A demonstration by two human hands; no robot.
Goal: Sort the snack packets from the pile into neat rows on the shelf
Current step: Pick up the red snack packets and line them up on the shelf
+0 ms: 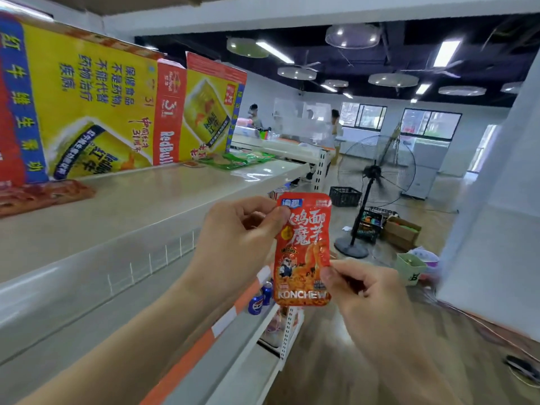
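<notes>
Both hands hold one red snack packet [302, 249] upright in the air, just off the front edge of the shelf [131, 206]. Left hand [233, 238] pinches the packet's upper left corner between thumb and forefinger; right hand [368, 290] pinches its lower right edge the same way. "KONCHEW" is printed along the packet's bottom. On the shelf, yellow and red Red Bull cartons [87, 106] stand along the back. Red packets [43, 194] lie at the left in front of them, and green packets [233, 160] lie at the far end. Blue Pepsi cans [260, 296] stand on a lower shelf, behind the held packet. Farther off, a standing fan [377, 171] is on the floor beside a black crate [346, 195].
</notes>
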